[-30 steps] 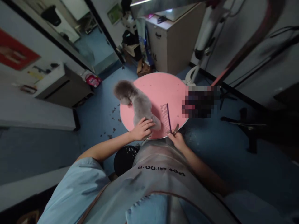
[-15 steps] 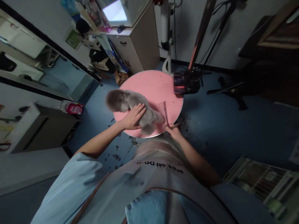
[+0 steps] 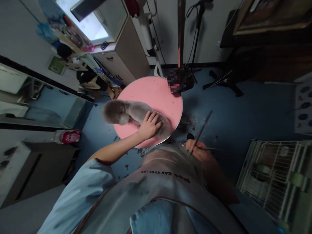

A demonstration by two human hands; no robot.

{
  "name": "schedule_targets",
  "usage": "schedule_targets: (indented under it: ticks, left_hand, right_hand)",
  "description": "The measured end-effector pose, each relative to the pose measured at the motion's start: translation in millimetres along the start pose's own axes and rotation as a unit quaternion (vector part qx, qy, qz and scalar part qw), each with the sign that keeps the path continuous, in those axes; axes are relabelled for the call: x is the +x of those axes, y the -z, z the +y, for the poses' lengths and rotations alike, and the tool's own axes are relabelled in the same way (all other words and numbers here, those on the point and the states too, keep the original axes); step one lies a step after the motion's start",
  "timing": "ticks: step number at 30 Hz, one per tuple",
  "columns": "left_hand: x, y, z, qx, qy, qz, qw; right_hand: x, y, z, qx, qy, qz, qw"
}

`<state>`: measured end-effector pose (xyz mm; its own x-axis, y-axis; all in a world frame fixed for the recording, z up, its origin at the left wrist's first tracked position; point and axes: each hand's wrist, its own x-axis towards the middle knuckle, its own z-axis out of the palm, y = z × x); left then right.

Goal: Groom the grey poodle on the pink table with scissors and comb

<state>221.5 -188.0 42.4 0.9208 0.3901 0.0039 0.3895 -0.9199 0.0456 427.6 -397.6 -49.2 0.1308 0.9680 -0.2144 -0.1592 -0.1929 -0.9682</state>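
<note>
A grey dog (image 3: 138,110), clipped short with a fluffy round head, is on the round pink table (image 3: 146,87), its head towards the left edge. My left hand (image 3: 149,125) rests on its hindquarters, fingers spread and slightly bent over the fur. Off the table's near right edge, my right hand (image 3: 196,149) is closed, apart from the dog. A dark comb (image 3: 204,125), seen nearly edge-on and blurred, sticks up from it. A thin metal tool that looks like scissors (image 3: 211,149) points right from the same hand; its details are smeared.
A white stand (image 3: 146,32) rises behind the table, beside a cabinet (image 3: 131,52). A dark pixelated object (image 3: 175,81) is at the table's far right edge. Hair clippings (image 3: 186,122) lie on the blue floor. A white wire cage (image 3: 270,175) stands at the right.
My right hand has drawn back right and down from the table, taking the comb away from the dog. My left hand has slid right along the dog towards its rear. The view has turned.
</note>
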Motion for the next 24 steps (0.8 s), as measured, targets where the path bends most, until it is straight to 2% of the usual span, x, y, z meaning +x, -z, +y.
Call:
schedule_targets:
  ticks: [2, 4, 6, 8, 10, 13, 16, 18, 20, 21, 23, 24]
  left_hand:
    - [8.6, -4.0, 1.8, 0.046, -0.011, -0.001, 0.999]
    - [14.6, -4.0, 0.1, 0.064, -0.032, -0.013, 0.997]
    - [16.9, -0.5, -3.1, 0.027, -0.05, -0.009, 0.998]
    - [15.9, 4.3, -6.6, -0.056, -0.027, 0.044, 0.997]
    - [14.2, 7.3, -9.5, -0.139, 0.027, 0.134, 0.981]
    - [16.0, 6.2, -13.3, -0.198, 0.086, 0.246, 0.945]
    - [21.1, 2.9, -20.2, -0.189, 0.135, 0.325, 0.917]
    - [19.1, 3.0, -28.7, -0.172, 0.178, 0.376, 0.893]
    - [6.9, 5.3, -39.1, -0.158, 0.207, 0.401, 0.878]
    - [-3.0, 6.9, -44.1, -0.149, 0.203, 0.392, 0.885]
    - [-26.9, 9.3, -50.9, -0.112, 0.147, 0.329, 0.926]
    - [-38.0, 9.7, -51.5, -0.081, 0.087, 0.267, 0.956]
  right_hand:
    - [17.7, -12.6, 8.9, 0.16, -0.047, 0.053, 0.985]
    - [38.9, -32.3, 18.9, 0.221, -0.072, 0.078, 0.969]
    - [56.1, -54.7, 27.0, 0.253, -0.084, 0.088, 0.96]
    - [65.5, -76.5, 30.4, 0.287, -0.093, 0.088, 0.949]
    - [67.4, -95.1, 27.5, 0.312, -0.103, 0.071, 0.942]
    - [60.7, -111.5, 13.5, 0.337, -0.122, -0.004, 0.933]
    - [48.9, -107.8, -0.2, 0.362, -0.096, -0.122, 0.919]
    - [44.1, -94.6, -2.6, 0.345, -0.055, -0.126, 0.929]
    - [47.4, -75.7, 1.2, 0.228, -0.051, -0.035, 0.972]
    - [53.2, -65.0, 4.7, 0.144, -0.066, 0.02, 0.987]
    - [73.3, -42.7, 12.8, -0.009, -0.104, 0.1, 0.989]
    - [86.9, -31.7, 16.8, -0.063, -0.121, 0.12, 0.983]
